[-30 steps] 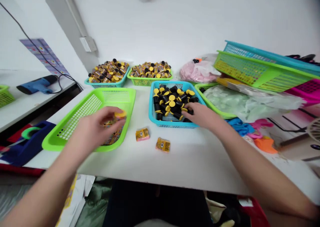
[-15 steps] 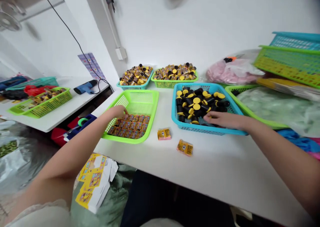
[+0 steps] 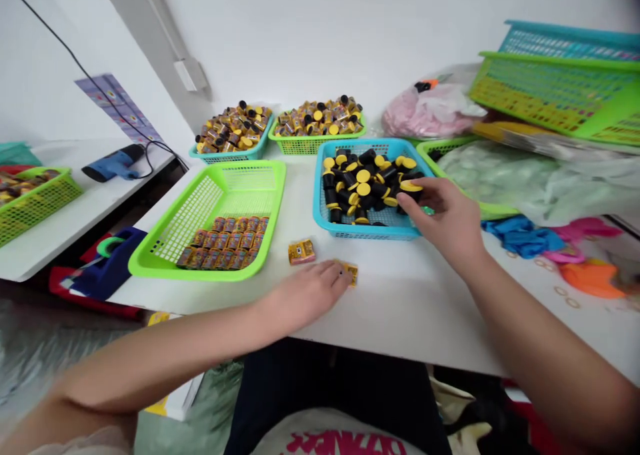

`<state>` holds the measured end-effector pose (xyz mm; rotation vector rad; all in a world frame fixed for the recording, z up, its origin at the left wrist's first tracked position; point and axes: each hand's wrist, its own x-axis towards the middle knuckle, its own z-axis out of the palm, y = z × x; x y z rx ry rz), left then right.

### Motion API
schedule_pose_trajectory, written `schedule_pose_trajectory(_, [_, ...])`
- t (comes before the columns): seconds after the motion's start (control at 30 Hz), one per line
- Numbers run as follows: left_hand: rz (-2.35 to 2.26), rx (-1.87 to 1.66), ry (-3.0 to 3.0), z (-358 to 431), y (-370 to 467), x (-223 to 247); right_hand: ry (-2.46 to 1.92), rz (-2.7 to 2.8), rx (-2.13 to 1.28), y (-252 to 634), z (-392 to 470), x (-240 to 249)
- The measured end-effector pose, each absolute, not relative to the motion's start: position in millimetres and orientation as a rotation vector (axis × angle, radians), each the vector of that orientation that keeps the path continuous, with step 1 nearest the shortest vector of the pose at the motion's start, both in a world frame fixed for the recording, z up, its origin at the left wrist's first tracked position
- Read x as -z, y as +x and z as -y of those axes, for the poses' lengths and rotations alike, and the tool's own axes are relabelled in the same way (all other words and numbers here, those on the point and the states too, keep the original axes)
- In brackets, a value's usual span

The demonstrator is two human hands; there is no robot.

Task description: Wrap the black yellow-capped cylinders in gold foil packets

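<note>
Left hand [image 3: 304,295]: one, palm down above the surface [image 3: 400,301], fingers close together and slightly bent, their tips over a yellow printed packet [image 3: 353,275]; whether they grip it cannot be told

Right hand [image 3: 445,216]: one, at the near right corner of the blue basket [image 3: 370,233], thumb and forefinger drawn nearly together on a yellow-capped canister [image 3: 411,186], the other fingers curled

Blue basket: holds a loose heap of black canisters [image 3: 363,189] with yellow caps, lying at mixed angles

Second packet [image 3: 301,251]: yellow with pink at its near edge, flat on the surface, just beside the left hand, between the two nearer baskets

Green basket [image 3: 150,265]: at the left, with small wrapped canisters [image 3: 225,241] set side by side in rows toward its near end

Rear pair, by the wall: a small blue basket [image 3: 234,155] and a small green basket [image 3: 320,146], both heaped with printed canisters, black and yellow ends showing

Right side: a pink bundle in clear plastic [image 3: 415,115]; a tilted green basket [image 3: 540,95] with a blue one [image 3: 555,43] above; blue fabric [image 3: 523,236]; an orange piece [image 3: 597,279]

Left side: a dark blue tape dispenser [image 3: 113,268]; a blue and black corded tool [image 3: 114,164] on a separate white table [image 3: 55,218]
</note>
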<state>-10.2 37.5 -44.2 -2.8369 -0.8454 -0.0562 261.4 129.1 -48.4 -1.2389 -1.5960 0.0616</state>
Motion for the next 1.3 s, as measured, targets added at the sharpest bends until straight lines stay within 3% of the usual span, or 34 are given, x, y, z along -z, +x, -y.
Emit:
schedule_pose_trajectory(0.23, [0.662, -0.156, -2.711, -40.0, 16.8, 74.8, -1.233, 1.561, -0.064, 270.9, -125.7, 50.8])
schedule_pose_trajectory(0.37, [0.990, -0.036, -2.964, -40.2, 7.1, 60.8, -1.132, 1.547, -0.109, 272.5, -125.0, 53.0])
schedule_pose_trajectory(0.47, [1.328, 0.320, -3.127, -47.5, 4.2, 44.7, -1.072, 1.521, -0.117, 269.1, -119.6, 50.7])
schedule_pose_trajectory(0.67, [1.858, 1.555, -3.283, -77.1, 18.4, 20.4, -0.912, 1.490, -0.322, 244.5, -95.1, 41.9])
schedule_pose_trajectory(0.83, [2.296, 1.971, -3.373, -93.2, 27.9, 26.2, -0.802, 1.555, -0.614, 227.6, -80.5, 45.0])
schedule_pose_trajectory(1.0, [2.240, 1.894, -3.424, -93.0, 24.5, 43.8, -0.782, 1.489, -0.742, 223.8, -73.4, 44.5])
schedule_pose_trajectory(1.17, [1.689, 1.406, -3.381, -88.2, 18.5, 58.1, -0.797, 1.401, -0.902, 222.9, -72.4, 42.5])
schedule_pose_trajectory(1.3, [1.543, 1.422, -3.229, -87.0, 16.1, 64.2, -0.827, 1.401, -1.057, 223.2, -77.4, 46.8])
